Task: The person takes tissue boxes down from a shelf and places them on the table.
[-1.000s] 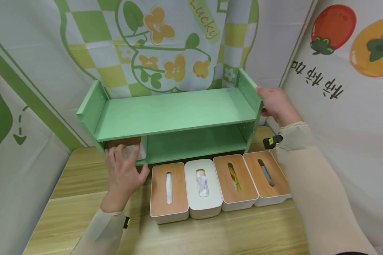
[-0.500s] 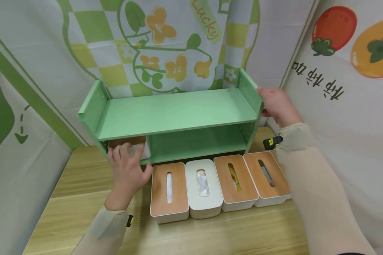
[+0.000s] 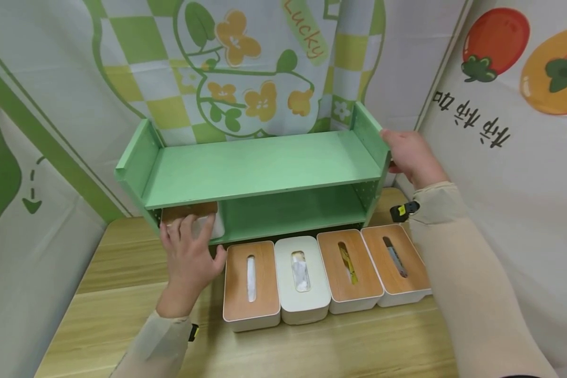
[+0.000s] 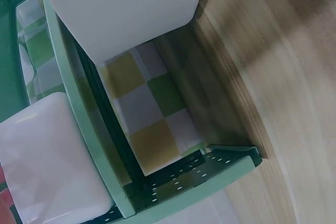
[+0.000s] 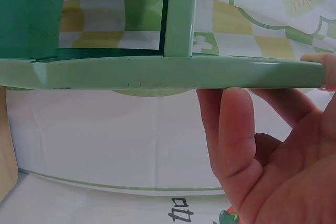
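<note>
On the lower level of a green two-tier shelf [image 3: 264, 165], at its left end, sits a white tissue box [image 3: 218, 226] with a wood-look lid. My left hand [image 3: 189, 262] has its fingertips on the front of this box, thumb spread to the right. In the left wrist view the box [image 4: 50, 156] shows its white side, with a bit of fingertip at the frame's left edge. My right hand [image 3: 413, 156] grips the upper front edge of the shelf's right side panel [image 5: 126, 72], several fingers against its outer face.
In front of the shelf several tissue boxes stand side by side on the wooden table [image 3: 340, 346]: a wood-lidded box [image 3: 236, 283], an all-white box [image 3: 283, 299] and two wood-lidded ones [image 3: 366, 273] further right. A printed curtain [image 3: 264, 68] hangs close behind.
My left hand and the tissue box in the shelf have shifted slightly right, away from the left side panel, mostly in the first half second. My right hand has stayed on the side panel.
</note>
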A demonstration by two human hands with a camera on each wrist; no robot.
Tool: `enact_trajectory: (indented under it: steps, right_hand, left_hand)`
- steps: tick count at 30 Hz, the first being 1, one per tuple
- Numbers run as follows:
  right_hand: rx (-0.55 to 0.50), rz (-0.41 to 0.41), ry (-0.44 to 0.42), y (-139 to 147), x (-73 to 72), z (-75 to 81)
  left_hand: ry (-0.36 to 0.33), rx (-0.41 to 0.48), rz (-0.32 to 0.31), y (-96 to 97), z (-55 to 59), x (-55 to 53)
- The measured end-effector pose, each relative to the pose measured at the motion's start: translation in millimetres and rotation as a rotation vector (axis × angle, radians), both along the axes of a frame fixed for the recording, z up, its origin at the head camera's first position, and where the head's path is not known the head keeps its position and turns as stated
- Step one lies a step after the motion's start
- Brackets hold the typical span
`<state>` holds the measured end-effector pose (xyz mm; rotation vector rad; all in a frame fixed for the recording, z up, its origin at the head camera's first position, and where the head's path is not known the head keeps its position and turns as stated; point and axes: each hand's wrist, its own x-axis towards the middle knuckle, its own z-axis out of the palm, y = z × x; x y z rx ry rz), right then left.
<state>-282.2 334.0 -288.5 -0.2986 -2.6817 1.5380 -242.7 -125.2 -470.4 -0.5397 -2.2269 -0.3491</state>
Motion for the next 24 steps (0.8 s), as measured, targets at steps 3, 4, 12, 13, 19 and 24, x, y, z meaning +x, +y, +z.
enact_trajectory:
  steps: [3, 4, 12, 13, 19, 24]
  right_hand:
    - [0.007, -0.001, 0.002, 0, 0.4, 0.2]
    - [0.007, -0.002, 0.002, 1, 0.6, 0.2]
    - [-0.007, -0.006, -0.003, 1, 1.7, -0.4]
    - [-0.005, -0.006, -0.002, 1, 1.4, -0.6]
    - [0.001, -0.008, 0.005, 0, 0.9, -0.9]
    - [0.010, -0.006, 0.014, -1, 1.1, 0.1]
  left_hand:
    - [-0.006, 0.002, 0.002, 0.5, 0.0, 3.2]
    - [-0.013, 0.005, -0.002, 0.4, 0.0, 4.6]
    - [0.004, 0.044, -0.042, 0.6, 0.4, 17.2]
    - [0.021, 0.049, -0.044, 0.9, 0.6, 18.3]
    - [0.095, 0.077, -0.039, 3.2, -0.7, 20.4]
    - [0.100, 0.082, -0.045, 3.1, -6.1, 18.4]
